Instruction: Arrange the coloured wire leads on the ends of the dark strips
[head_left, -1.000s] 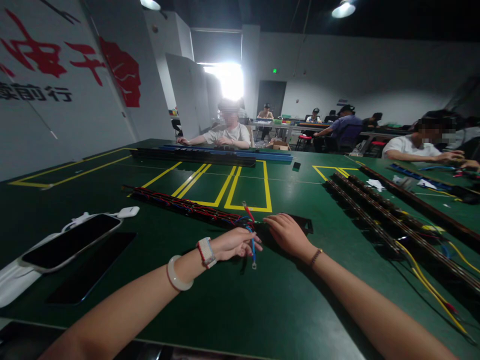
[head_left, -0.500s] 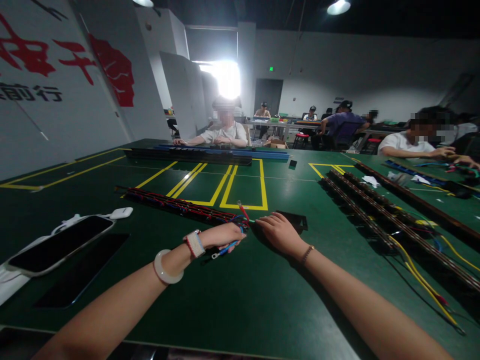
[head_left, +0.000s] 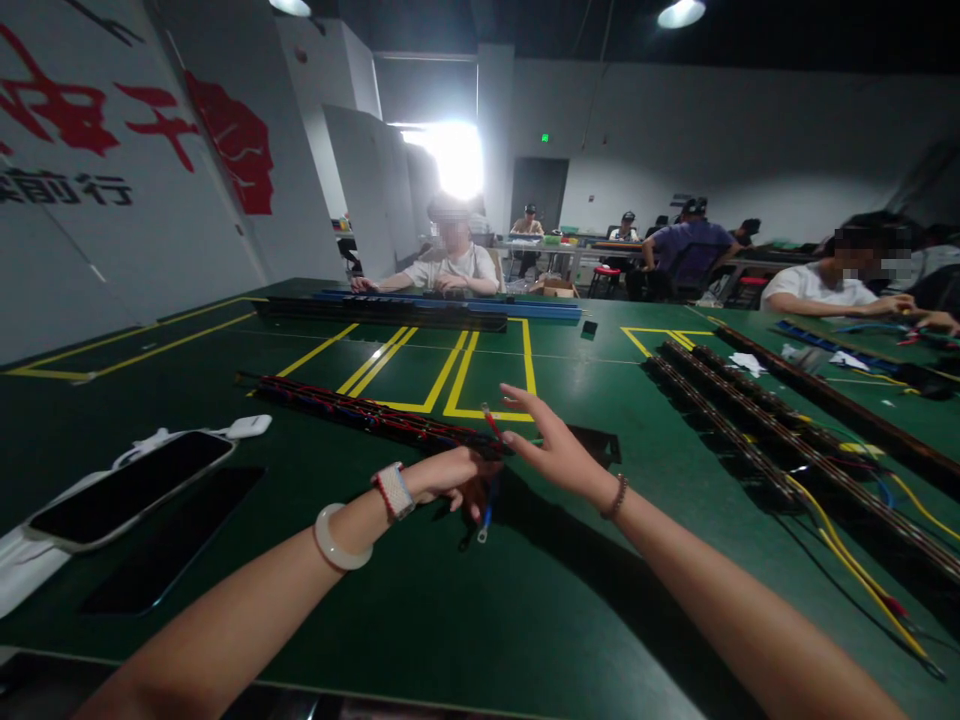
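A long black terminal strip (head_left: 360,410) strung with red and blue wires lies across the green table (head_left: 525,600). My left hand (head_left: 454,475) is closed at its near end, pinching a short blue wire (head_left: 486,508) that hangs down with a metal lug at its tip. A red wire end (head_left: 491,420) sticks up just above that hand. My right hand (head_left: 551,445) hovers raised beside it, fingers spread and holding nothing, over a flat black plate (head_left: 600,445).
A phone (head_left: 127,485) lies on a white case at the left, with a white earbud case (head_left: 251,425) behind it. More long wired strips (head_left: 750,420) run along the right. Other people sit working at the far side and at the right.
My right hand has lifted off the table and spread its fingers. The blue wire in my left hand has swung from sideways to hanging down.
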